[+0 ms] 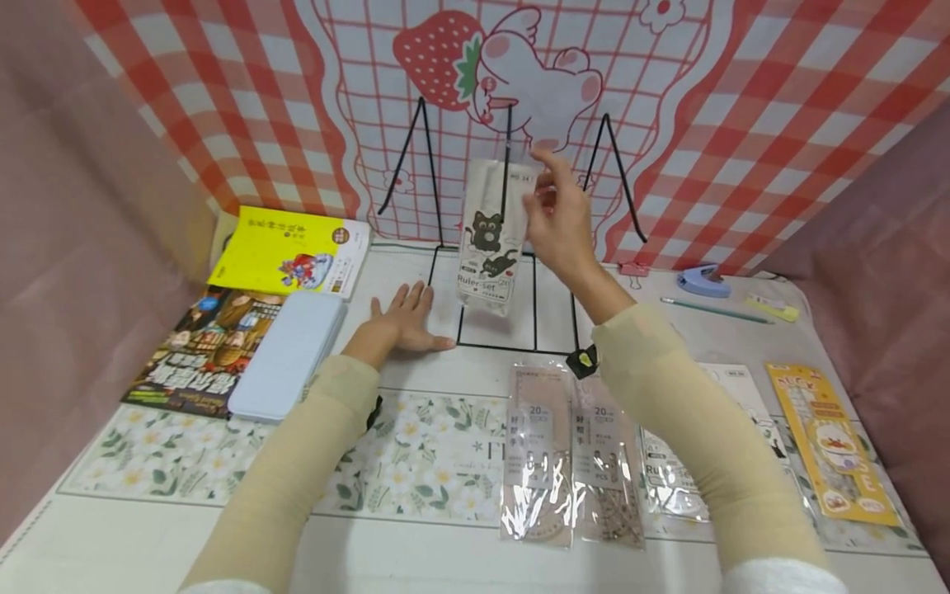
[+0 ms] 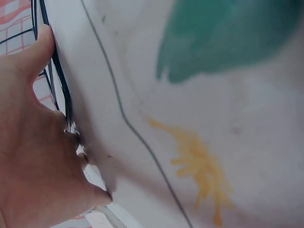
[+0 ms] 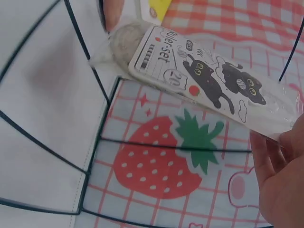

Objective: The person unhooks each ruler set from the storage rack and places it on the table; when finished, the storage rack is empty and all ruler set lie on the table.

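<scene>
My right hand pinches the upper right edge of a clear-bagged ruler set with black cats printed on its card. The set hangs upright, bottom tilted slightly left, at the middle prong of a black wire rack. In the right wrist view, thumb and fingers grip one end of the ruler set, the fingers partly behind it. My left hand rests on the table with fingers spread, its thumb at the rack's base wire.
Two pink ruler packs, another cat ruler pack and an orange pack lie in front and right. A pale blue case, a yellow book and a dark magazine lie left. A pencil lies back right.
</scene>
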`<state>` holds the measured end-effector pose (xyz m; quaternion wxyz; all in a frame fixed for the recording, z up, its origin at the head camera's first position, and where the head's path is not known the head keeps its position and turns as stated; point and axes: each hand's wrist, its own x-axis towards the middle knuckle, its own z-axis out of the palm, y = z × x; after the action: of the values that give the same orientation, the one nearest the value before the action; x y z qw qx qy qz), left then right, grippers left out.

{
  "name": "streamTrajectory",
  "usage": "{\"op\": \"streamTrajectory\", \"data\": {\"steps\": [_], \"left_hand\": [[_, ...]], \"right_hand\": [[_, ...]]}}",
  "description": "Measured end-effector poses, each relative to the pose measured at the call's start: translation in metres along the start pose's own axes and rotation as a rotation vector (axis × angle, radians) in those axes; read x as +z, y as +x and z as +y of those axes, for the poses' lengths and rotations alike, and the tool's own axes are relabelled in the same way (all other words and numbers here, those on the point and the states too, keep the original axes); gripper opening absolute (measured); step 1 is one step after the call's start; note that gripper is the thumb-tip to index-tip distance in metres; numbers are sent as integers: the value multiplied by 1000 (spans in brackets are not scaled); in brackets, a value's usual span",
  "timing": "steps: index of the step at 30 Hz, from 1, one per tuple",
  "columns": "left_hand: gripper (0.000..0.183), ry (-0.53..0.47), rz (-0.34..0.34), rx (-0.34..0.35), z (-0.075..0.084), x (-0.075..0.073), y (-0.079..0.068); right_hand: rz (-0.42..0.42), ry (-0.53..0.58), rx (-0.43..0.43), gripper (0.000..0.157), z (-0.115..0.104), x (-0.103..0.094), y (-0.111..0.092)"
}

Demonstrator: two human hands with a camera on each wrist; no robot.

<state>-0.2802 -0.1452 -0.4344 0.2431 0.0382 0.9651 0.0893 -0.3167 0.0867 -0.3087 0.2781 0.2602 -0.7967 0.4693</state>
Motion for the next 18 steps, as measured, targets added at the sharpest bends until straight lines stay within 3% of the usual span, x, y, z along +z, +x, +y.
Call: {"op": "streamTrajectory", "data": {"steps": [11, 18], "left_hand": [[112, -12, 22, 4, 2, 0, -1], [100, 7, 4, -2, 2, -1, -2]], "right_hand": [[-69, 137, -83, 43, -19, -13, -34], [-101, 249, -48, 46, -35, -21, -53]]}}
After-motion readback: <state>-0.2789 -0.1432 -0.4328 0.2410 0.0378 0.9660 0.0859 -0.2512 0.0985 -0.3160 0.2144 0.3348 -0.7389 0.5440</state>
